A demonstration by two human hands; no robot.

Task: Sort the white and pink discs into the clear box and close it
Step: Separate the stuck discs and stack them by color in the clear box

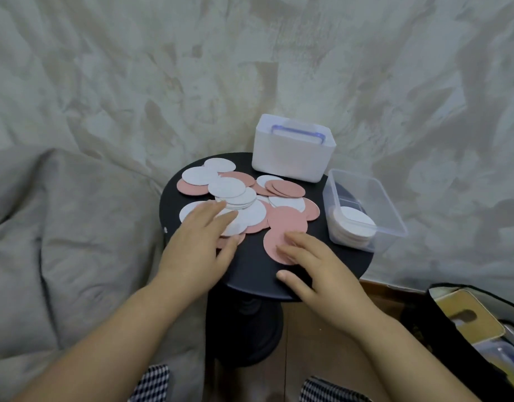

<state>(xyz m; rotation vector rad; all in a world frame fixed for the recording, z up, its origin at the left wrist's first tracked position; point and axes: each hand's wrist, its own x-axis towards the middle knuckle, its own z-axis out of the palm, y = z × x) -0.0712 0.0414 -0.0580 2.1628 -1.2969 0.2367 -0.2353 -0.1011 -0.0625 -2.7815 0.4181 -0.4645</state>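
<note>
Round black table [250, 271]; discs [287, 219]; clear box [395, 227]; white box [290, 158]

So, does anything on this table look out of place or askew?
Yes. The clear box overhangs the right rim of the black table, and the white discs inside lean tilted, not flat. The loose discs lie in a mixed, overlapping heap.

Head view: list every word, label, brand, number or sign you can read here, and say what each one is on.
No text can be read anywhere in this view.
White plastic box with a blue handle: no lettering shows.
Clear plastic box: no label shows.
White and pink round discs: blank faces.
Tan flat items in the black bag: one dark mark, too blurred to read as text.
</note>
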